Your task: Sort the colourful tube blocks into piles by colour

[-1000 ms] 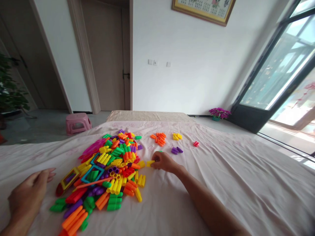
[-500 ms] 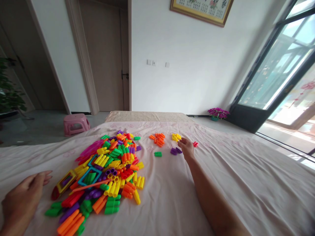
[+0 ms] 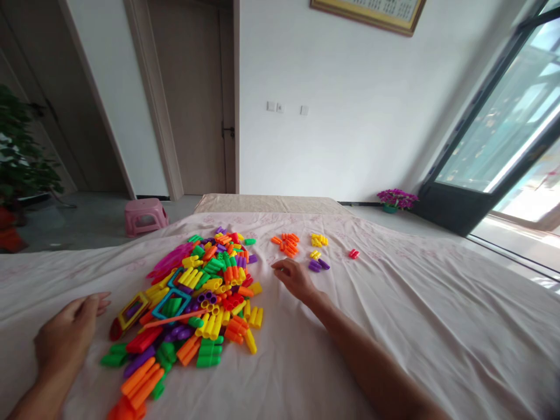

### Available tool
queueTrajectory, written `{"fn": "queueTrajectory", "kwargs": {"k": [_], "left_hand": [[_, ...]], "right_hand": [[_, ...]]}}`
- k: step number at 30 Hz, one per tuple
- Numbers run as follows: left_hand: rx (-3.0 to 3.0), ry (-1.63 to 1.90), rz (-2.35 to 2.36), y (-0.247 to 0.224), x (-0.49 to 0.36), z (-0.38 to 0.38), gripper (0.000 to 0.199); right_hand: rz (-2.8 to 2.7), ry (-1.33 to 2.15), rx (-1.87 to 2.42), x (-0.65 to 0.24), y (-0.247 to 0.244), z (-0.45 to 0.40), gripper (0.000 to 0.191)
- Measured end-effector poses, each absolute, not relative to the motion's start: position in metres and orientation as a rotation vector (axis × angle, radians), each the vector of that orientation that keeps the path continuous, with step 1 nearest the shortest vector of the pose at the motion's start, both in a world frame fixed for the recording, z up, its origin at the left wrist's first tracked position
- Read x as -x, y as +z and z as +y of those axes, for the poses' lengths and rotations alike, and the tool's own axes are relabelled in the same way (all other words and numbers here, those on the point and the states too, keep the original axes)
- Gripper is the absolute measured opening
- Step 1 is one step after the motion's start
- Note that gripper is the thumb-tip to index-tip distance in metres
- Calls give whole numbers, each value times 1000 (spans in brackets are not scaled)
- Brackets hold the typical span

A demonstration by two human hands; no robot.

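My left hand (image 3: 65,335) hovers at the left of a heap of coloured plastic building pieces (image 3: 214,283), fingers loosely stretched and holding nothing. Between the heap and the small colour groups is my right hand (image 3: 295,280), its fingers loosely bent and apart, with nothing visible in them. It covers the spot where a green piece lay. Behind it are orange pieces (image 3: 289,245). Yellow pieces (image 3: 319,240) sit farther right, with another yellow piece (image 3: 315,255) just in front. Two purple pieces (image 3: 319,265) lie near my right wrist, and a small red piece (image 3: 354,254) is off to the right.
A pale patterned cloth (image 3: 415,315) with creases covers the surface. The heap also holds blue and yellow square frames (image 3: 171,304) and a magenta piece (image 3: 170,259). Beyond stand a pink stool (image 3: 146,217), a potted flower (image 3: 397,199) and a glass door (image 3: 494,146).
My right hand has moved left from the yellow group towards the heap. A yellow piece now shows in front of that group, and the green piece is hidden. The camera view has shifted slightly.
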State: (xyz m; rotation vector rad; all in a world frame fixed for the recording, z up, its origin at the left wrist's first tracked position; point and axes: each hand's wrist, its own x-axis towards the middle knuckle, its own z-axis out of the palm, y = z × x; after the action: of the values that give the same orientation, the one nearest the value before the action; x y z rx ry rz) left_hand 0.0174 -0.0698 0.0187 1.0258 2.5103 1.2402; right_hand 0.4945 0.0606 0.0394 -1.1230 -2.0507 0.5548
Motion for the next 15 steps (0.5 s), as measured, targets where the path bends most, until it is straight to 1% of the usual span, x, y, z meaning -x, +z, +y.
{"fn": "queueTrajectory", "kwargs": {"k": [4,7,9,11,15], "left_hand": [[-1021,1269,2474,25,-24,-71,42],[-1017,1274,2462,25,-25,-71,43],[-1015,1269,2463,24,-25,-71,43],[-1020,1270,2464,21,-22,-71,42],[-1017,1265,2484,9,-12,-68,43]], "right_hand": [[-2306,437,1107,-472,41,40,28],[-2442,279,1111,-463,40,33,26],[-2454,254,1128,-460,38,31,23],[-2396,318,1182,-459,36,32,21],[-2191,624,1255,-468,33,42,14]]}}
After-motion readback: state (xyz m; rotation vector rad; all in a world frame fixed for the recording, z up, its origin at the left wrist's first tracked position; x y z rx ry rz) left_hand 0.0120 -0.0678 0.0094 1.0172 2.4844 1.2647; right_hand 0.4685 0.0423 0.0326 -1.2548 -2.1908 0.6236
